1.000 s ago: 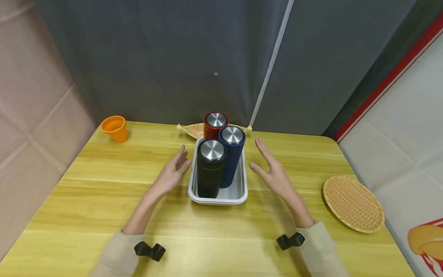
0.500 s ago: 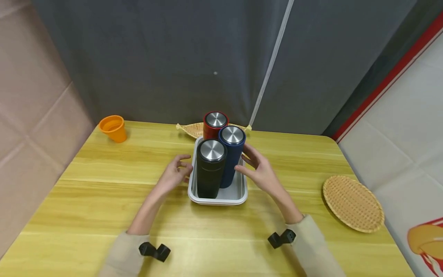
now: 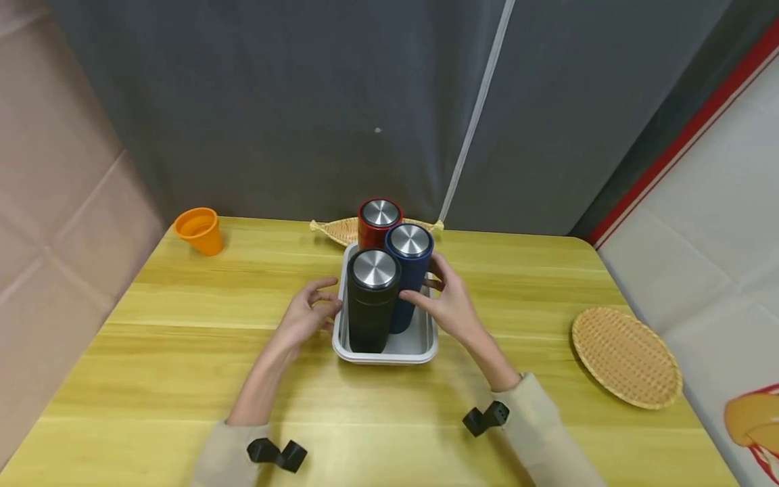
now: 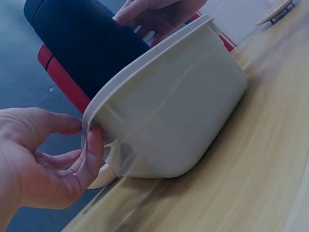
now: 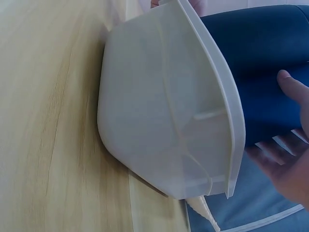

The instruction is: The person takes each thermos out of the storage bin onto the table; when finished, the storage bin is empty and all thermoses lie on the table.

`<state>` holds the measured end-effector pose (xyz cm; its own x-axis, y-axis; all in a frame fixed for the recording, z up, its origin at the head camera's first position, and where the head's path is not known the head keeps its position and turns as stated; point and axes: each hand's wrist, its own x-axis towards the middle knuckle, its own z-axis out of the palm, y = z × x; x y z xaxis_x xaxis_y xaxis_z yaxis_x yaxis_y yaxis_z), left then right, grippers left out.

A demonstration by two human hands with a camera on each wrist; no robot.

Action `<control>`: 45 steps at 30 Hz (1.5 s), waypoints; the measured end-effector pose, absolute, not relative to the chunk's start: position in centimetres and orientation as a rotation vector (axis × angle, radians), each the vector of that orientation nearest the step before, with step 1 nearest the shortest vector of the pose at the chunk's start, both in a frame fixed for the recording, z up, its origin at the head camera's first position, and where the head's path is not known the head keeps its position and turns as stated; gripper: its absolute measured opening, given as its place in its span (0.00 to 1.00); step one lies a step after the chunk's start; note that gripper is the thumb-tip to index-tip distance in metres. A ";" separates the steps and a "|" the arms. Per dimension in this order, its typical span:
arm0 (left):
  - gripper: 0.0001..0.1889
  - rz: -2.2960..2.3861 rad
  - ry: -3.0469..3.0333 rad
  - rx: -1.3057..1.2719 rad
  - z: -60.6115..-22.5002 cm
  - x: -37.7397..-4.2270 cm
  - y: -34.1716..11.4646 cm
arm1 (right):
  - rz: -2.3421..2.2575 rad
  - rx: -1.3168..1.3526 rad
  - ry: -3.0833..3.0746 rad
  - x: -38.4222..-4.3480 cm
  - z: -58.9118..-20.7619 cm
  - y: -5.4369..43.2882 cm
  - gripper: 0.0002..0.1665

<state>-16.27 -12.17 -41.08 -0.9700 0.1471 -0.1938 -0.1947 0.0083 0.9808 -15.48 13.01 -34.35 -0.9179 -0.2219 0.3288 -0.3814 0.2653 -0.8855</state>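
Observation:
Three thermos bottles with silver lids stand upright in a white plastic bin: a black thermos at the front, a blue thermos to its right and a red thermos at the back. With thumb and fingers, my left hand pinches the bin's left rim, as the left wrist view shows at close range. My right hand curls round the blue thermos from the right, thumb on its near side and fingertips partly hidden behind it.
An orange cup leans at the table's far left. Behind the bin lies a woven basket with pointed ends. A round woven tray rests at the right edge. A grey curtain borders the table at the back.
Both hands were straight and apart beside the bin. The right hand has moved in and taken hold of the blue thermos; the left fingers have closed on the bin's rim.

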 end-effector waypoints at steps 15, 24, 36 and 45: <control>0.26 2.072 1.966 -0.060 -41.2 -16.2 -12.3 | 1.826 0.495 -2.176 -17.2 -36.5 14.1 0.41; 0.26 2.076 1.957 -0.047 -41.2 -16.3 -12.5 | 1.822 0.468 -2.137 -17.6 -34.3 14.6 0.41; 0.26 2.083 1.940 -0.040 -41.4 -16.4 -12.5 | 1.814 0.477 -2.126 -17.8 -32.0 14.5 0.41; 0.26 2.074 1.943 -0.040 -41.4 -16.4 -12.5 | 1.732 0.503 -2.126 -18.0 -30.0 15.1 0.39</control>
